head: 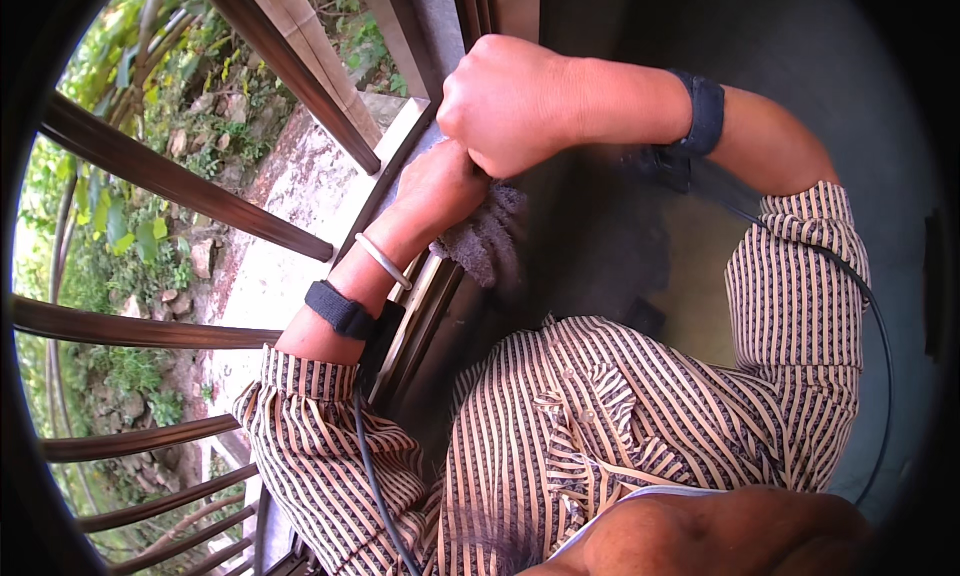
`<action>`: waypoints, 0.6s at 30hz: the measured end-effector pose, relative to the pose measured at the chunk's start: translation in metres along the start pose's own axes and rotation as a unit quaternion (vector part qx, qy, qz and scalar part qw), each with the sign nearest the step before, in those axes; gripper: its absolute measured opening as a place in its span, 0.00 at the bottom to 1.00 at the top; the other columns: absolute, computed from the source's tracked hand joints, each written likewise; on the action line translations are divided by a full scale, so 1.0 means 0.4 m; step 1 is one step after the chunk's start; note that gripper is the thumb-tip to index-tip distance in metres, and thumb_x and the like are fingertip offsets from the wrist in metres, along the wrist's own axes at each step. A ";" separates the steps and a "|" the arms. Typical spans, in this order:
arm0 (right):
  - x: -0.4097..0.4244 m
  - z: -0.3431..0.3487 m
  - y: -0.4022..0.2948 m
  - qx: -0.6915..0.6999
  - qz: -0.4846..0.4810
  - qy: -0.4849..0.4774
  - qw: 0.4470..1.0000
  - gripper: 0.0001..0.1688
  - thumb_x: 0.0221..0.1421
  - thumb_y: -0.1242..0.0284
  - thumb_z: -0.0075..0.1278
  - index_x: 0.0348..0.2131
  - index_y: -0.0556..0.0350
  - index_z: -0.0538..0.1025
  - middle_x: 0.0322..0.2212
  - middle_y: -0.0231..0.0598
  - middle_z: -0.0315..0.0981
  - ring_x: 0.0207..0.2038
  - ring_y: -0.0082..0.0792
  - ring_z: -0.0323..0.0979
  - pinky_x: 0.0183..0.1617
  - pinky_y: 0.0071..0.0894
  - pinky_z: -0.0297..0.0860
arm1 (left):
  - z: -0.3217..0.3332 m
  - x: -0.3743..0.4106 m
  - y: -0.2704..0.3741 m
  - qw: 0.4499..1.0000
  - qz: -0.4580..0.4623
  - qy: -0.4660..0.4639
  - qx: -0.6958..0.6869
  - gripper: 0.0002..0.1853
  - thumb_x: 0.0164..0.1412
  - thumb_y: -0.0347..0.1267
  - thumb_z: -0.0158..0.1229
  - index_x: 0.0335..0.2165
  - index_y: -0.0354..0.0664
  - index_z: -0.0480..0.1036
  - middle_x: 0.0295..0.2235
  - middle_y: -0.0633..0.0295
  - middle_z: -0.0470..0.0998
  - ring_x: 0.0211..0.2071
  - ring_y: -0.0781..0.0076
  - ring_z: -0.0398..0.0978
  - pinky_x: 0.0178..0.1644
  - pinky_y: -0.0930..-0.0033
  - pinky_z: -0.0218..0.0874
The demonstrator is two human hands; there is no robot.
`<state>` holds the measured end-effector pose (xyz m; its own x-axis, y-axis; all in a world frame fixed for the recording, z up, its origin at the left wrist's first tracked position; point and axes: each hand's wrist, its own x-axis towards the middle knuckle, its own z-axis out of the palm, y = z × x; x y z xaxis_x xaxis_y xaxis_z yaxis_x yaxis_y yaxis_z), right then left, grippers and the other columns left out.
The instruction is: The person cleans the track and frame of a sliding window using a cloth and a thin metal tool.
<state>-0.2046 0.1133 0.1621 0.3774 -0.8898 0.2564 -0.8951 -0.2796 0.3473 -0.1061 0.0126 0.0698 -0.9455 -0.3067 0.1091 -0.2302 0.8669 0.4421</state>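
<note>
A grey-purple terry cloth point(484, 238) hangs in folds below my two fists, beside the window frame. My left hand point(442, 186) is clenched around its upper part, fingers mostly hidden. Pressed against that hand from above, my right hand point(517, 103) is also closed at the bunched cloth. Its fingers face away from me, and the cloth inside the grip is hidden. Both hands are over the sill by the window track point(420, 306).
Dark metal bars point(202, 193) run outward along the left, beyond a pale ledge point(255, 291). Plants and stones lie outside. Black cables point(885, 351) trail from the wrist straps point(705, 110) along both sleeves. A dark window-frame post point(472, 5) rises ahead.
</note>
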 end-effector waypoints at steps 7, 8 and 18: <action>-0.052 -0.007 0.055 -0.059 0.046 0.009 0.997 0.07 0.29 0.72 0.51 0.13 0.59 0.76 0.14 0.45 0.72 0.20 0.45 0.73 0.23 0.37 0.69 | -0.007 -0.001 0.000 1.000 0.010 -0.018 -0.013 0.22 0.50 0.31 0.54 0.47 0.44 0.70 0.38 0.45 0.75 0.42 0.48 0.72 0.46 0.54 0.63; -0.069 0.009 0.058 -0.063 0.025 0.035 0.997 0.06 0.30 0.73 0.51 0.13 0.58 0.74 0.13 0.45 0.71 0.18 0.45 0.72 0.22 0.37 0.67 | -0.004 0.001 0.001 1.000 0.013 -0.017 -0.012 0.22 0.50 0.31 0.54 0.47 0.46 0.70 0.38 0.45 0.75 0.42 0.48 0.72 0.46 0.55 0.63; -0.130 -0.032 0.018 -0.038 0.040 0.057 0.997 0.04 0.34 0.74 0.50 0.15 0.55 0.69 0.09 0.42 0.65 0.15 0.43 0.68 0.18 0.36 0.62 | -0.006 -0.007 0.025 1.000 0.002 -0.020 -0.010 0.23 0.50 0.32 0.55 0.48 0.50 0.70 0.36 0.49 0.76 0.40 0.50 0.73 0.45 0.56 0.65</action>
<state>-0.2275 0.1621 0.1626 0.3335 -0.8604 0.3852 -0.9048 -0.1775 0.3870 -0.1052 0.0212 0.0758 -0.9547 -0.2877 0.0755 -0.2227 0.8597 0.4597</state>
